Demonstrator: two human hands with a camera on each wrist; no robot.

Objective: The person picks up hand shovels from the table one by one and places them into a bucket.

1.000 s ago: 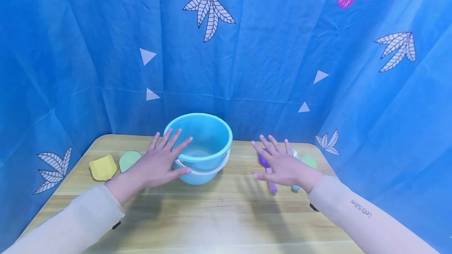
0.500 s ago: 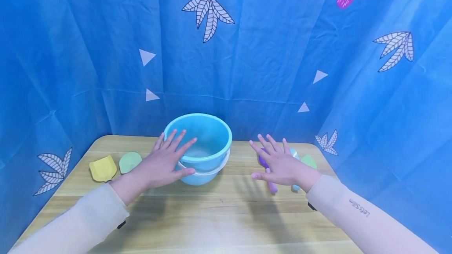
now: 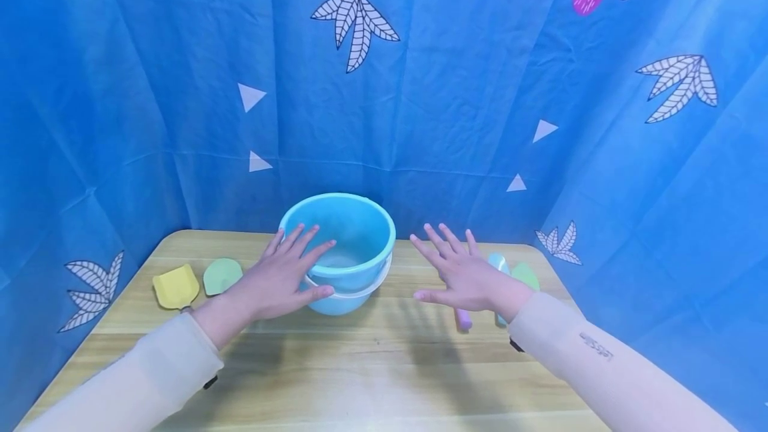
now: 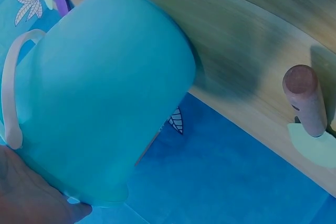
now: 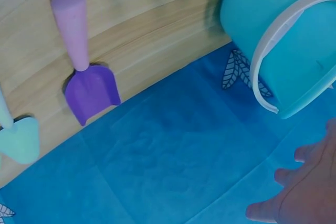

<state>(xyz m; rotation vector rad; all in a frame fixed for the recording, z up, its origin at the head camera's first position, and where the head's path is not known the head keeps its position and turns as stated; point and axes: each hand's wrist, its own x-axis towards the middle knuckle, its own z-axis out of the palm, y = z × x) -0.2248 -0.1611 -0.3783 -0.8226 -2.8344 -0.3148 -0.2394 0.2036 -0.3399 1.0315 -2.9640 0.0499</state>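
A light-blue bucket (image 3: 351, 280) with a white handle (image 5: 281, 27) stands upright near the table's back edge. My left hand (image 3: 282, 282) hovers with spread fingers at the bucket's left side, in front of its rim; contact cannot be told. In the left wrist view, the bucket wall (image 4: 110, 72) fills much of the picture. My right hand (image 3: 468, 279), fingers spread and holding nothing, hangs above the table, right of the bucket. It hides most of a toy shovel with a purple scoop (image 5: 92, 95) and lilac handle (image 3: 463, 320).
A yellow scoop (image 3: 176, 287) and a pale-green shovel (image 3: 222, 276) lie on the wooden table (image 3: 378, 379) at left. At right lie a light-blue tool (image 3: 498, 262) and a green one (image 3: 526, 275). A blue patterned curtain (image 3: 456, 85) hangs behind.
My right hand has shifted left toward the bucket, now covering more of the purple shovel. The left hand has drifted slightly right. Bucket and tools stay put.
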